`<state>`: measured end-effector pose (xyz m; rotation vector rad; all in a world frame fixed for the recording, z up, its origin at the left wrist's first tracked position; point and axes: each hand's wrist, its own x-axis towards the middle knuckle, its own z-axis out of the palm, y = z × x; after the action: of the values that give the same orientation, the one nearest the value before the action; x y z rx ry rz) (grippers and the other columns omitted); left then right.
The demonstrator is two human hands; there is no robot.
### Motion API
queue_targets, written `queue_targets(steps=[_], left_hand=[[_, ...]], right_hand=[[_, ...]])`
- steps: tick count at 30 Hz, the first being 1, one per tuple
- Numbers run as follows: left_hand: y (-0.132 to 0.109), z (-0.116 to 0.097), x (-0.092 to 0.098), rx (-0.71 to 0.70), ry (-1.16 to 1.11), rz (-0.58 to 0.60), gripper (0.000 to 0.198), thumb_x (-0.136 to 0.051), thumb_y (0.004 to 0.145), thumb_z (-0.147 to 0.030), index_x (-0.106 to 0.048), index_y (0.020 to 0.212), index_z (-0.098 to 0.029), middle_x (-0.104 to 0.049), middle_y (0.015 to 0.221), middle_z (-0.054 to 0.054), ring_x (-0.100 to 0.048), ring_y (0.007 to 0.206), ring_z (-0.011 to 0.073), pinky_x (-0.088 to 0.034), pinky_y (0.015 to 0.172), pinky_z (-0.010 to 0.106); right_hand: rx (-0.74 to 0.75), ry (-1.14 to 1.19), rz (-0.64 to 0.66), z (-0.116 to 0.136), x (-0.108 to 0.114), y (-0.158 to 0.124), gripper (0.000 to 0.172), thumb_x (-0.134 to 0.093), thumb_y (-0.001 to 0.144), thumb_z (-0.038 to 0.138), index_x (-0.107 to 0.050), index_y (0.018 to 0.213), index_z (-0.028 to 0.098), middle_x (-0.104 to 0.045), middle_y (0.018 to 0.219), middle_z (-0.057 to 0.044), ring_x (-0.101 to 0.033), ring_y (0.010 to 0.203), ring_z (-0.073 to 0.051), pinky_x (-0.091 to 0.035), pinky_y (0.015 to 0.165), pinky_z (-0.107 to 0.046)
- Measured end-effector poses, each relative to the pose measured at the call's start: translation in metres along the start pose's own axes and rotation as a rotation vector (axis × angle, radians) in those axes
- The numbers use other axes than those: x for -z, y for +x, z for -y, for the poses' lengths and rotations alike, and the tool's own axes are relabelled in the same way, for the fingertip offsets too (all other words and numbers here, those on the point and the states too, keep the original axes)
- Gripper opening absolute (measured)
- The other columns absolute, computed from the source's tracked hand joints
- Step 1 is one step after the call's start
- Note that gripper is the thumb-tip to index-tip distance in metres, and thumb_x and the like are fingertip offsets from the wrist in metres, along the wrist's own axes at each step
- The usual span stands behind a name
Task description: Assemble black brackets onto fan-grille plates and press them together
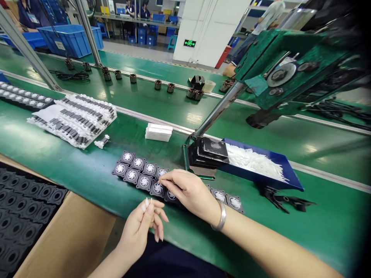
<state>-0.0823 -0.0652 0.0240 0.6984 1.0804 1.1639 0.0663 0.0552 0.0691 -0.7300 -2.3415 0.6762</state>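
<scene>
Two rows of black square frames (132,175) with white swirl-patterned centres lie on the green bench. Over the middle of these rows my right hand (191,193) pinches thumb and forefinger together, fingertips right at one frame; whatever they grip is too small or hidden to make out. Closer to the bench's front edge, my left hand (142,224) holds small white strips (145,204) between thumb and forefinger, its other fingers loosely curled. Similar white strips (255,160) fill a blue tray (294,181) at the right.
A green hand press (269,69) on a steel post stands at the right. White stacked pieces (159,132) sit behind the frames, and a white sheet of grey-and-white parts (78,119) lies left. Copper-wound cores (158,85) line the back. A carton of black parts (26,212) is lower left.
</scene>
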Motion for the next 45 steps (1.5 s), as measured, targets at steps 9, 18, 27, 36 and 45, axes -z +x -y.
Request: queue_targets(steps=[9,18,27,36,45], left_hand=[[-0.001,0.005,-0.004,-0.028,0.078,0.009,0.044,-0.047,0.095,-0.057,-0.059,0.099,-0.015,-0.065,0.079,0.006,-0.06,0.051,0.0109,-0.046,0.045,0.022],[-0.004,0.002,-0.01,-0.073,0.2,0.16,0.045,-0.037,0.1,-0.049,-0.06,0.088,-0.013,-0.061,0.057,0.002,-0.056,0.048,0.0102,-0.049,0.052,0.023],[0.003,0.003,-0.019,-0.021,0.022,0.101,0.04,-0.047,0.096,-0.052,-0.057,0.106,-0.014,-0.068,0.082,0.006,-0.061,0.049,0.0104,-0.047,0.044,0.021],[0.003,0.009,-0.023,0.085,0.058,0.141,0.046,-0.052,0.092,-0.057,-0.057,0.108,-0.014,-0.065,0.081,0.005,-0.062,0.053,0.0118,-0.047,0.046,0.022],[0.001,0.013,-0.025,0.112,0.089,0.167,0.048,-0.05,0.093,-0.058,-0.058,0.109,-0.013,-0.065,0.083,0.007,-0.065,0.051,0.0133,-0.047,0.042,0.022]], right_hand=[[0.119,-0.26,0.135,-0.001,0.002,0.004,0.025,-0.052,0.098,0.035,-0.061,0.085,0.017,-0.065,0.083,-0.006,-0.057,0.078,-0.018,-0.048,0.073,-0.032],[-0.022,0.139,0.19,0.025,0.018,-0.013,0.015,-0.058,0.096,0.03,-0.066,0.094,0.018,-0.063,0.09,-0.005,-0.059,0.086,-0.015,-0.049,0.076,-0.027],[-0.283,0.253,-0.081,0.01,0.032,-0.028,0.011,-0.056,0.096,0.022,-0.067,0.098,0.021,-0.074,0.09,-0.001,-0.07,0.082,-0.012,-0.053,0.076,-0.022],[-0.055,-0.036,-0.109,0.001,0.022,-0.036,0.01,-0.058,0.095,0.019,-0.067,0.101,0.018,-0.075,0.092,-0.002,-0.07,0.083,-0.014,-0.056,0.077,-0.025],[0.01,-0.067,-0.135,-0.002,0.022,-0.037,0.011,-0.055,0.097,0.019,-0.065,0.101,0.018,-0.073,0.09,-0.003,-0.067,0.081,-0.015,-0.055,0.074,-0.028]])
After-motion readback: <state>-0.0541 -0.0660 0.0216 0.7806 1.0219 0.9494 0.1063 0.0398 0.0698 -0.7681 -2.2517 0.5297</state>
